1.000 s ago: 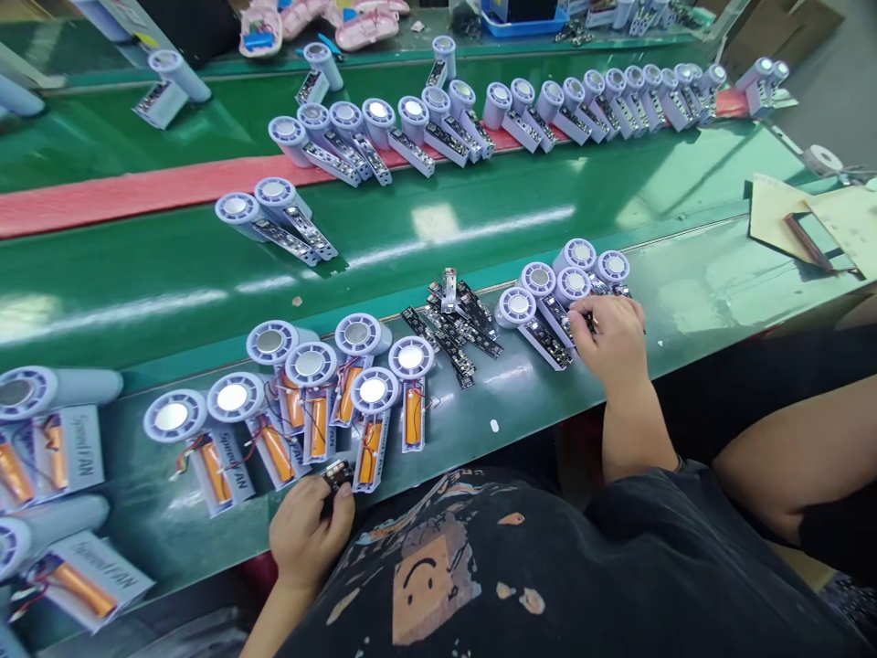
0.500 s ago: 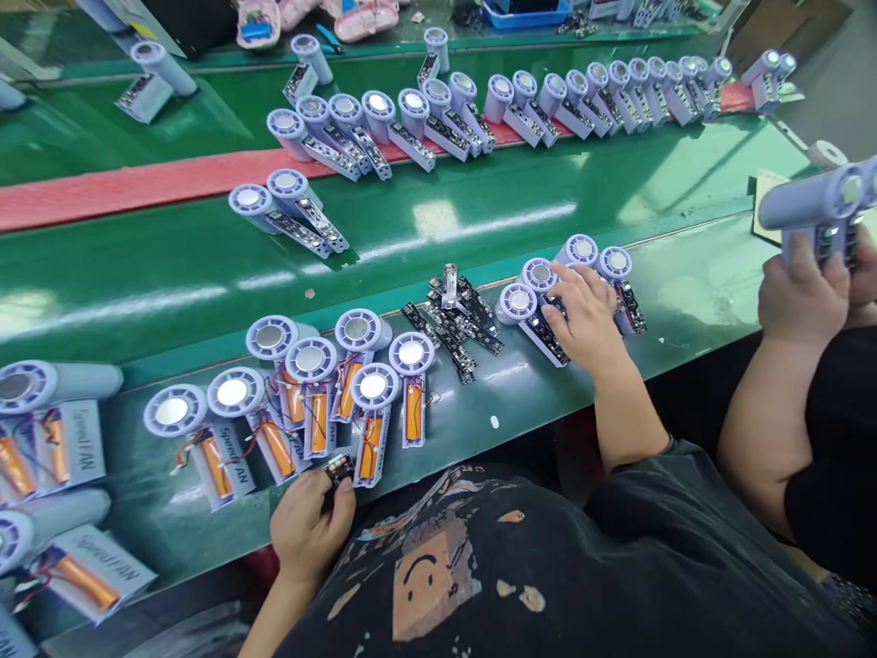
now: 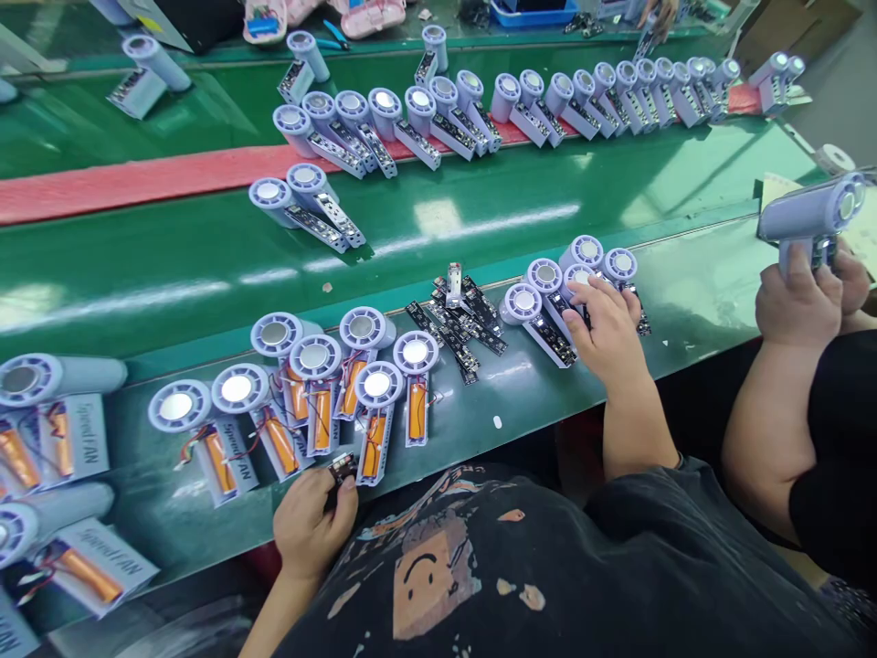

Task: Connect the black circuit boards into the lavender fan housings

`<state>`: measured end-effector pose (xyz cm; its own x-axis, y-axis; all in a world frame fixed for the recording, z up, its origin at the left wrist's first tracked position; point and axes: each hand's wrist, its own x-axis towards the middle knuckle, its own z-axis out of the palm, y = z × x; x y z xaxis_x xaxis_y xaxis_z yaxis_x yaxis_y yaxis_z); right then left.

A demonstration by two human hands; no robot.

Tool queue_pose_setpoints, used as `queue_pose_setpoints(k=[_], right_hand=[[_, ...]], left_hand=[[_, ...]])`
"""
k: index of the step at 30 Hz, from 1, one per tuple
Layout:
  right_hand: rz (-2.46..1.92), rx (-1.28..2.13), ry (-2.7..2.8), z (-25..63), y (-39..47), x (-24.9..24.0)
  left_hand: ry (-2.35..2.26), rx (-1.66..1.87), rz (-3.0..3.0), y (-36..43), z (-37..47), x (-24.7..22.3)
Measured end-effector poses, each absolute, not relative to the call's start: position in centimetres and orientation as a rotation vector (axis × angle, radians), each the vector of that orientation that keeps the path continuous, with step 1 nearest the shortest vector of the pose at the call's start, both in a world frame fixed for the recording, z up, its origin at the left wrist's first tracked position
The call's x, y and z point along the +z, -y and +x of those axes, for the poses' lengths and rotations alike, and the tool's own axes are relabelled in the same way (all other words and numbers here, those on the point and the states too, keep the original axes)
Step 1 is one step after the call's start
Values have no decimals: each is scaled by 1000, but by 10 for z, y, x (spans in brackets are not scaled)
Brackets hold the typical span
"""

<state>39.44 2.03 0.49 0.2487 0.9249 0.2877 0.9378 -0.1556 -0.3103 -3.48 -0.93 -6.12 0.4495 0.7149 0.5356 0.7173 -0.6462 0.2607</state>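
Note:
My left hand (image 3: 313, 516) pinches a small dark circuit board (image 3: 343, 468) at the table's front edge. Over a group of lilac fans on the right, my right hand (image 3: 607, 331) has its fingers curled down at one fan (image 3: 579, 278); whether it grips it is hard to tell. Beside it lie fans with circuit boards along their handles, one (image 3: 523, 302) nearest the loose boards. A pile of loose black circuit boards (image 3: 458, 320) lies left of that group. Fans with orange batteries (image 3: 417, 411) and wires lie between the pile and my left hand.
Fans with boards (image 3: 421, 110) line a red strip (image 3: 137, 189) on the green belt (image 3: 438, 215). More battery fans (image 3: 89, 559) lie at far left. A co-worker's hands (image 3: 798, 302) hold a fan (image 3: 808, 208) at right. Another hand (image 3: 661, 16) shows at the top.
My right hand has shifted slightly right and down, uncovering more of the nearer fans. The two fans on the belt moved right. A hand has appeared at the top. The co-worker's fan has turned.

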Motion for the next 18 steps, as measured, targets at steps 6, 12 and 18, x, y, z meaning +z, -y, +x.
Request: queue_pose_setpoints(k=[6, 12, 18], right_hand=[[-2062, -62, 1679, 390, -12, 2], [-2058, -58, 1705, 384, -14, 0], [-2091, 61, 1780, 379, -35, -4]], left_hand=[[1345, -973, -2658, 11, -36, -63], [1416, -969, -2652, 12, -39, -67], [1317, -946, -2655, 10, -36, -62]])
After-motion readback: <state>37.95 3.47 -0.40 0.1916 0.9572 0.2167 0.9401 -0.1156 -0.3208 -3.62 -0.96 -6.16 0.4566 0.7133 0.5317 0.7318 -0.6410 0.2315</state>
